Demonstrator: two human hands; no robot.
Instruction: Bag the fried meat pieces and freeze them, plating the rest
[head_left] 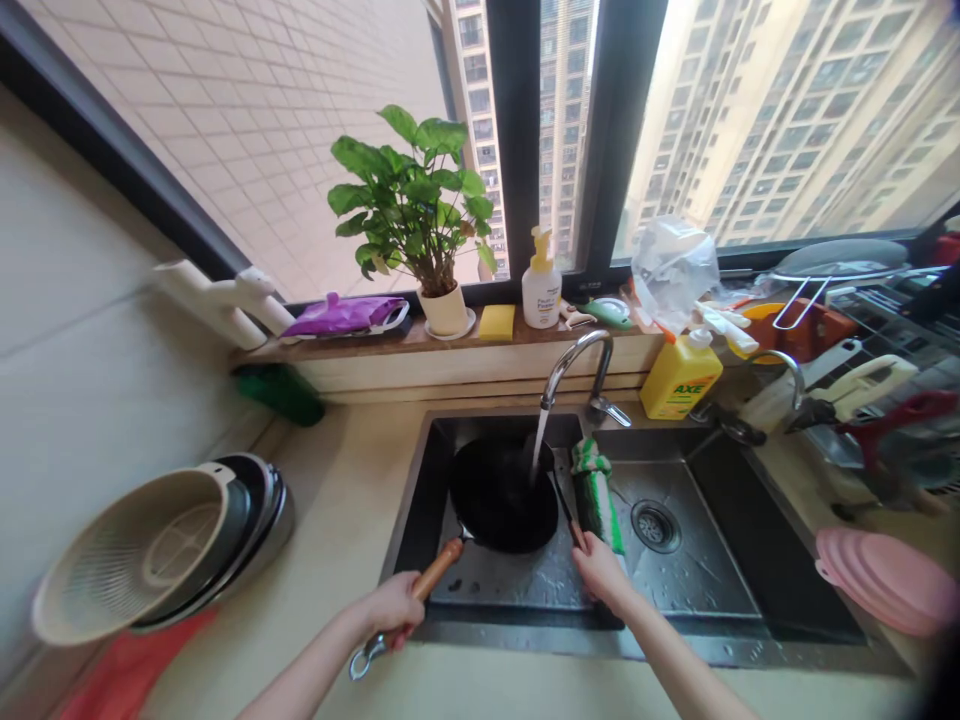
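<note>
While the tap [559,365] pours into the black pan [495,500] in the sink [720,565], the left hand [397,607] curls tight round its handle [439,569], the right hand [602,573] round a thin tool [577,534], probably rinsing, so the next move needs steady holding.

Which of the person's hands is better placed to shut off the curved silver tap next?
Probably the right hand: it is nearer the tap's shiny silver lever, though it holds a slim brown-handled utensil. The left hand is farther off, gripping the round black pan by its wooden handle.
</note>
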